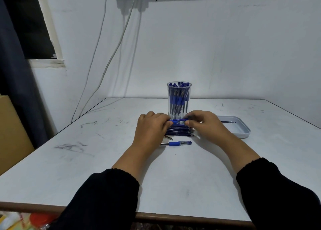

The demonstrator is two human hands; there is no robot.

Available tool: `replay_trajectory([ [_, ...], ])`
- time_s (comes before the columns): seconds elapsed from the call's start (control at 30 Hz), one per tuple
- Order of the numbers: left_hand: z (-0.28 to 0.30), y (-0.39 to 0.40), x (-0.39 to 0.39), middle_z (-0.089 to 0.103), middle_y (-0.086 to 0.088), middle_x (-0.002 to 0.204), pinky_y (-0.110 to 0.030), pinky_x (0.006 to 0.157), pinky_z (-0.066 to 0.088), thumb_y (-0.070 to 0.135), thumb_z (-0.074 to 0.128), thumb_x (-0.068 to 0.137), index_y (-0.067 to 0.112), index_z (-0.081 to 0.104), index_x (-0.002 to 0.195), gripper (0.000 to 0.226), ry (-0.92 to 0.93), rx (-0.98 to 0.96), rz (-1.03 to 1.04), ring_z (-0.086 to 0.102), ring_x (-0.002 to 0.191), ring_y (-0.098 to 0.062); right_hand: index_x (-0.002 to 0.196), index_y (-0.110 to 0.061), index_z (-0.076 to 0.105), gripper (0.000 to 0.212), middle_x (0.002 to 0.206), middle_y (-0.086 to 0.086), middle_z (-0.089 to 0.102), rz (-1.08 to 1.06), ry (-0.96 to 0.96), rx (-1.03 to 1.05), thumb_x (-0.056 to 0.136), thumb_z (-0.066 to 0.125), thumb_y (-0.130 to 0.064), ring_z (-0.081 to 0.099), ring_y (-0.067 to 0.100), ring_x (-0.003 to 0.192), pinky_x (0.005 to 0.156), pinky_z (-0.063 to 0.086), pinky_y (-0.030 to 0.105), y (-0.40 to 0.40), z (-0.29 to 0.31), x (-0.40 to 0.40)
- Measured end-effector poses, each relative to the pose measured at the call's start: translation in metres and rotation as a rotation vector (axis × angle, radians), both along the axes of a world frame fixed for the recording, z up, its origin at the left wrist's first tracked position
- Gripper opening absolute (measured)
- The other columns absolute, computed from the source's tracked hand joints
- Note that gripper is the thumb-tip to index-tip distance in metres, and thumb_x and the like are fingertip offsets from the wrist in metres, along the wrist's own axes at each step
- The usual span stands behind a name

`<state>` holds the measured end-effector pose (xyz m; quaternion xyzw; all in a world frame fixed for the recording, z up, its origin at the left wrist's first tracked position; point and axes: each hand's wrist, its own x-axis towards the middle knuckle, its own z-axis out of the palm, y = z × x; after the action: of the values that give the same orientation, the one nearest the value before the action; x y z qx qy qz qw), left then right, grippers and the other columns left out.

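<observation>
We hold one blue pen (178, 120) level between our two hands, over the middle of the tabletop (104, 160). The left hand (151, 125) pinches its 9 o'clock end and the right hand (203, 123) its 3 o'clock end, the fingers of both curled and clamped on the barrel. We cannot tell whether the pen is being closed up or pulled apart.

Directly beneath it lies a stack of refills (180, 131), thin dark rods as far as we can make out. At 12 o'clock, just behind the hands, the clear cup (179, 99) stands upright, packed with capped blue pens, so we judge much of the work done. At 6 o'clock a loose pen (178, 143) lies on its side, near a small metal tool (168, 138) whose kind we cannot tell. At 3 o'clock the shallow tray (243, 130) holds a single refill (227, 121). Going by the stack, we judge that a good share is left.
</observation>
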<state>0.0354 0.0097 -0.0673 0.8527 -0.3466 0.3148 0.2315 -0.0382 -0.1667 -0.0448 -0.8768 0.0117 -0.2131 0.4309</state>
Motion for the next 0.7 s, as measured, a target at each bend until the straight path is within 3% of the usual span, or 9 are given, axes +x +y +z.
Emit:
replay_trajectory([
  [0.13,0.0025,-0.0001,-0.002,0.068,0.007,0.095,-0.032,0.08,0.028,0.037,0.041,0.099,0.024,0.066,0.104,0.028,0.007,0.042,0.047,0.052,0.089,-0.019,0.09,-0.028,0.071,0.019,0.085,-0.007,0.071,0.032,-0.01,0.197,0.088,0.068,-0.01,0.066,0.011,0.086,0.078,0.046,0.02,0.0016,-0.0005,0.0019],
  [0.23,0.0031,0.0004,-0.0043,0.066,0.005,0.092,-0.033,0.08,0.028,0.037,0.037,0.101,0.023,0.065,0.101,0.03,0.012,0.068,0.074,0.054,0.085,-0.019,0.082,-0.028,0.072,0.023,0.081,-0.006,0.071,0.031,-0.02,0.22,0.085,0.069,-0.005,0.065,0.01,0.082,0.082,0.048,0.024,0.0034,-0.0005,0.0021],
  [0.3,0.0032,-0.0001,-0.005,0.065,0.004,0.088,-0.033,0.078,0.027,0.037,0.035,0.101,0.023,0.064,0.098,0.032,0.016,0.092,0.089,0.055,0.082,-0.02,0.079,-0.028,0.072,0.027,0.078,-0.008,0.071,0.042,-0.022,0.23,0.084,0.07,-0.002,0.064,0.007,0.078,0.079,0.049,0.022,0.0037,-0.0005,0.0018],
  [0.43,0.0032,0.0,-0.0055,0.065,0.005,0.086,-0.033,0.077,0.026,0.036,0.035,0.101,0.023,0.064,0.096,0.032,0.02,0.064,0.08,0.054,0.08,-0.019,0.083,-0.02,0.074,0.02,0.064,-0.016,0.069,0.045,-0.034,0.26,0.083,0.069,-0.001,0.06,-0.007,0.06,0.06,0.044,0.007,0.0046,0.0006,0.0018],
  [0.7,0.0024,0.0001,-0.005,0.067,0.009,0.095,-0.028,0.082,0.021,0.029,0.057,0.093,0.022,0.066,0.099,0.013,-0.023,-0.068,-0.021,0.051,0.091,-0.017,0.086,-0.022,0.07,0.013,0.063,-0.006,0.071,0.05,0.001,0.341,0.091,0.064,-0.012,0.064,-0.002,0.059,0.055,0.046,0.009,0.0055,-0.0005,-0.0004],
])
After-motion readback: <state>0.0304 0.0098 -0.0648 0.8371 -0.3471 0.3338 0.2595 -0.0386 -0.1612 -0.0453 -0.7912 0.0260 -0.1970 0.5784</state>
